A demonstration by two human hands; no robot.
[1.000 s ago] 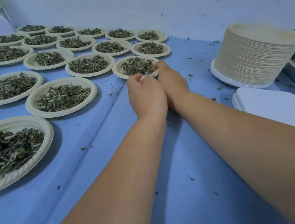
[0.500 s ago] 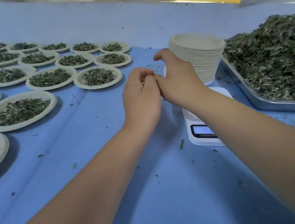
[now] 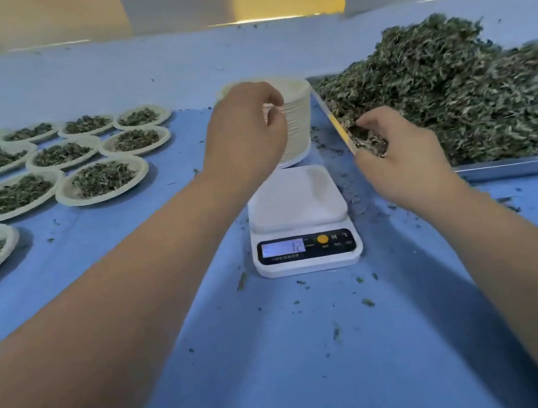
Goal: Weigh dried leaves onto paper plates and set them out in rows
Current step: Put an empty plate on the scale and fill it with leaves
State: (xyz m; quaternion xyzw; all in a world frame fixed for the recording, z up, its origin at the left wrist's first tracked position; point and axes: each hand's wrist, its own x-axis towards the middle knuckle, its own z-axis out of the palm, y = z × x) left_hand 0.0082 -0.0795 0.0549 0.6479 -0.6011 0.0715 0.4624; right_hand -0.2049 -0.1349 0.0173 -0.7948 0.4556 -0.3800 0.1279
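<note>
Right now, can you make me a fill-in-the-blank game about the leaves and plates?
The left hand is at the stack of ____ plates.
The right hand grabs dried leaves from the metal tray on the person's ____ side.
The white scale has ____ on its platform.
The filled plates lie on the person's ____ side.
Missing words: empty, right, nothing, left.

place: appearing to be a small leaf-portioning workroom | evidence: a blue-covered surface is carrying a metal tray heaped with dried leaves, a digital scale, a stack of paper plates and rows of filled plates
</note>
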